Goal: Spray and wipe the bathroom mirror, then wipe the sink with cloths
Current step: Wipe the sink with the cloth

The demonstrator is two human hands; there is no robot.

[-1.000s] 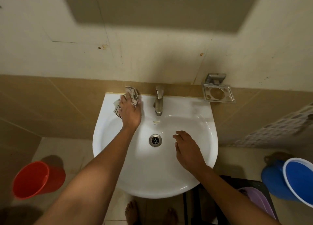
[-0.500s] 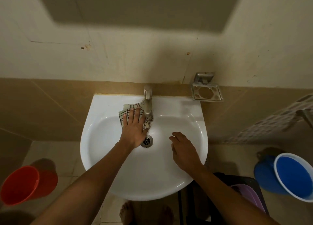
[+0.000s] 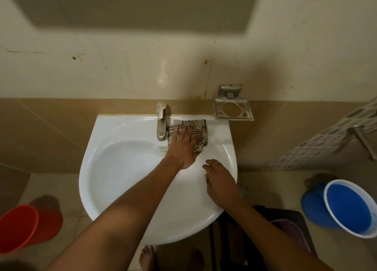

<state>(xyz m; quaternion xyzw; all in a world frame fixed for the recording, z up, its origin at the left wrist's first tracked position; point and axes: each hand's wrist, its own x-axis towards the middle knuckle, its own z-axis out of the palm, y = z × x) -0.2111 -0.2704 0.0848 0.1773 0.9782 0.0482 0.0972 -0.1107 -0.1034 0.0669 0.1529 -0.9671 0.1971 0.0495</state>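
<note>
A white wall-hung sink [image 3: 114, 168] fills the middle of the view, with a metal tap [image 3: 161, 122] at its back rim. My left hand [image 3: 183, 146] lies flat on a checked cloth [image 3: 201, 128], pressing it onto the sink's back ledge just right of the tap. Resting on the sink's right rim, my right hand [image 3: 221, 182] holds nothing and has its fingers spread. The drain is hidden under my left forearm. The mirror is out of view.
A metal soap holder [image 3: 232, 107] hangs on the tiled wall right of the sink. A red bucket [image 3: 22, 228] stands on the floor at left, a blue bucket [image 3: 346, 207] at right. A dark stool with a purple item [image 3: 289, 228] sits below my right arm.
My left hand has swept the cloth from the left back corner, across the basin in front of the tap, to the ledge right of the tap. My right hand stayed on the right side.
</note>
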